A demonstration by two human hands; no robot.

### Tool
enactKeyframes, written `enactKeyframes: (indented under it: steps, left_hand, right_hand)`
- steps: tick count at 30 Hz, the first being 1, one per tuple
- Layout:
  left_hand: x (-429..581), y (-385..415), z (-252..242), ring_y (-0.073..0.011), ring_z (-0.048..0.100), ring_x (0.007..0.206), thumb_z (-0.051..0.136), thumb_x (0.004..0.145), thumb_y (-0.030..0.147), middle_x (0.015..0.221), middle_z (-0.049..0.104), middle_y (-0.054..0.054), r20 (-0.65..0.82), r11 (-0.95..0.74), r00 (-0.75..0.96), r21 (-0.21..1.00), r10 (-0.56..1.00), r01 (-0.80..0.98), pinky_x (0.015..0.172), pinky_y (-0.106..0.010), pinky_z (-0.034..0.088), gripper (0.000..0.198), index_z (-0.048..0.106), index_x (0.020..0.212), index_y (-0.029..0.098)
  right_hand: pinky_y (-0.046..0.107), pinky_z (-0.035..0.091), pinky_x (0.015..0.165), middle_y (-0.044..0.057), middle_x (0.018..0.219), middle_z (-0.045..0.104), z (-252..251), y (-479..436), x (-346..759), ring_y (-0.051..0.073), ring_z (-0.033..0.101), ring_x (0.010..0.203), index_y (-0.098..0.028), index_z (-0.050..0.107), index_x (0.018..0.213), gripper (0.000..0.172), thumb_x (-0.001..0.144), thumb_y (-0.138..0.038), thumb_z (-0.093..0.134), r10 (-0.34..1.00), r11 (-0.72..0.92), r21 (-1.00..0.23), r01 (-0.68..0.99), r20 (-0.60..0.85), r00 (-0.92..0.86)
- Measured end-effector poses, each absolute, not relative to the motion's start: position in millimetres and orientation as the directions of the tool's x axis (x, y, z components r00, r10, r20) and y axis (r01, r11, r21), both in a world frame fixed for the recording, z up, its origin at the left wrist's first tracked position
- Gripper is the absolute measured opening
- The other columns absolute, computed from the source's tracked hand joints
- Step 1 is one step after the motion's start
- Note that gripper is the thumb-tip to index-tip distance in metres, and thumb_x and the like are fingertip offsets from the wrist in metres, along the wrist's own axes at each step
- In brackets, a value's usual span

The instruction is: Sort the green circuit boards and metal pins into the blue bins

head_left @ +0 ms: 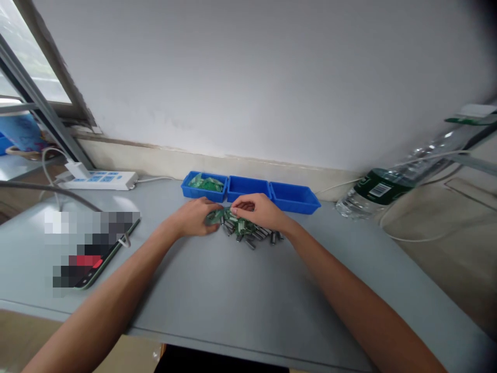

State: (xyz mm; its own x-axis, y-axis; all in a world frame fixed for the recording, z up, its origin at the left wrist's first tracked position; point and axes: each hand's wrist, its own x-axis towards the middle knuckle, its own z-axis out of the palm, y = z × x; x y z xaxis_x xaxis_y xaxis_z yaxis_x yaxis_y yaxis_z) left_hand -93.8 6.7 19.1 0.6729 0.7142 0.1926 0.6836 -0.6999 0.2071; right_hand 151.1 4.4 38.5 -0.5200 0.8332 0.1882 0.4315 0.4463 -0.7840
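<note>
A pile of short metal cylinders (250, 243) mixed with small green plastic packets (241, 226) lies on the grey table. At the pile's left edge, my left hand (196, 216) curls its thumb and fingers around some green packets. My right hand (260, 210) is over the top of the pile, thumb and forefinger pinched together; what is between them is too small to make out. Just behind the hands stand three joined blue trays. The left tray (204, 196) holds green packets, while the middle tray (248, 189) and right tray (295, 199) show bare insides.
A phone (97, 254) with a blurred screen lies on the left, a cable near it. Behind it is a white power strip (112, 180). A large water bottle (380, 186) leans at the right. The wall (248, 93) rises behind the trays.
</note>
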Motion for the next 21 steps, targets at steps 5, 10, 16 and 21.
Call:
enactKeyframes:
  steps: [5,10,16,21]
  left_hand:
    - [-94,11,13,-0.0317,0.072,0.098,0.058,0.084,0.022,0.11,0.075,-0.015,0.146,-0.611,0.595,0.117,0.79,0.783,0.085,-0.043,0.058,0.059,0.06,0.143,0.017]
    - [-97,18,10,-0.0315,0.073,0.099,0.048,0.089,0.012,0.115,0.075,-0.015,0.303,-0.601,0.534,0.207,0.789,0.772,0.089,-0.048,0.059,0.05,0.066,0.136,0.017]
    - [-93,21,17,-0.0231,0.075,0.091,0.074,0.086,0.03,0.101,0.075,-0.008,0.487,-0.558,0.272,0.73,0.83,0.395,0.084,-0.038,0.064,0.049,0.066,0.133,0.02]
    - [-88,16,25,-0.0203,0.074,0.074,0.086,0.076,0.036,0.079,0.074,-0.003,0.331,-0.362,0.269,0.929,0.905,0.075,0.076,-0.035,0.064,0.071,0.061,0.139,0.017]
  right_hand:
    - [0.03,0.056,0.077,0.005,0.088,0.078,37,6,149,0.017,0.072,0.082,-0.02,0.076,0.09,0.013,0.088,-0.029,0.067,0.835,0.433,-0.795,0.425,0.176,-0.522]
    - [0.031,0.057,0.078,0.005,0.088,0.078,34,8,150,0.018,0.072,0.083,-0.02,0.076,0.089,0.011,0.088,-0.028,0.068,0.842,0.429,-0.796,0.428,0.181,-0.508]
    - [0.034,0.059,0.079,0.007,0.098,0.078,25,13,148,0.021,0.073,0.088,-0.021,0.073,0.114,0.031,0.086,-0.035,0.074,0.886,0.386,-0.842,0.377,0.225,-0.405]
    - [0.033,0.058,0.072,0.005,0.081,0.075,27,11,142,0.02,0.072,0.077,-0.019,0.072,0.099,0.031,0.08,-0.043,0.08,0.904,0.219,-0.955,0.201,0.121,-0.409]
